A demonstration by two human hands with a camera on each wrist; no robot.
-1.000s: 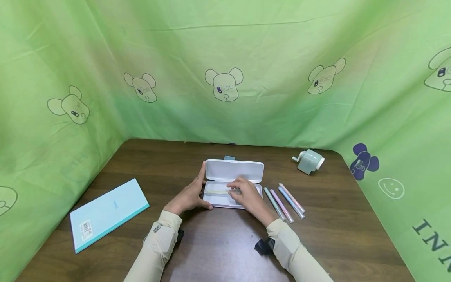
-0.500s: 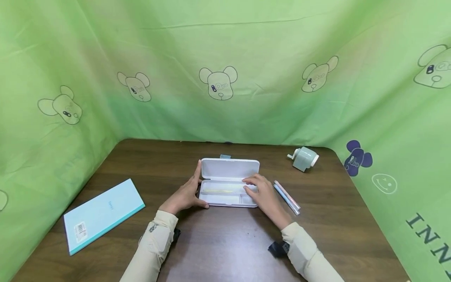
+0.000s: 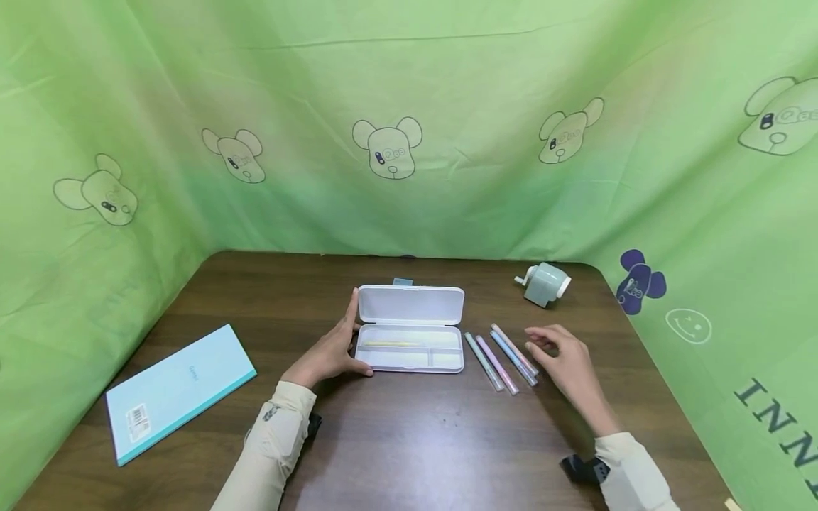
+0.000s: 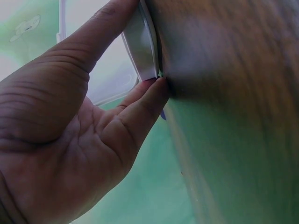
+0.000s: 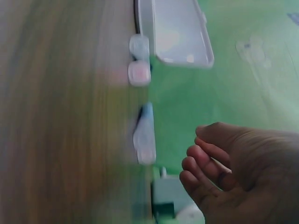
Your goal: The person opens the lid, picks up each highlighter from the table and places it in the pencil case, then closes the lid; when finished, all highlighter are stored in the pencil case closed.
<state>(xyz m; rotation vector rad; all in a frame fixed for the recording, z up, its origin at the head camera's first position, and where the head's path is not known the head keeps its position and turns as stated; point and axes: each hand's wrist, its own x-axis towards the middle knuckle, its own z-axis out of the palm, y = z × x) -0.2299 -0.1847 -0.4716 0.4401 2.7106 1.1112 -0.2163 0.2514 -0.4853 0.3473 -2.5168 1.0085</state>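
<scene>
A white pencil case (image 3: 390, 359) lies unfolded on the table, its lid (image 3: 411, 305) standing up at the back. Inside its rear compartment rests a slim yellow stick like a pencil (image 3: 391, 344). My left hand (image 3: 327, 355) grips the case's left end, thumb at the front corner and a finger up along the lid. In the left wrist view, the left hand (image 4: 79, 112) has thumb and fingers on either side of the case. My right hand (image 3: 569, 358) hovers right of several pastel pens (image 3: 497, 364), fingers loosely bent and holding nothing.
A grey-green pencil sharpener (image 3: 545, 284) with a crank stands at the back right. A light-blue notebook (image 3: 182, 390) lies at the left. Behind the lid a small blue-grey item (image 3: 402, 282) peeks out. Green curtain (image 3: 383, 213) surrounds the table's far edges.
My right hand has left the inside of the pencil case and moved right, past the pens, which show fully again. The left hand stays on the case. The view has shifted slightly.
</scene>
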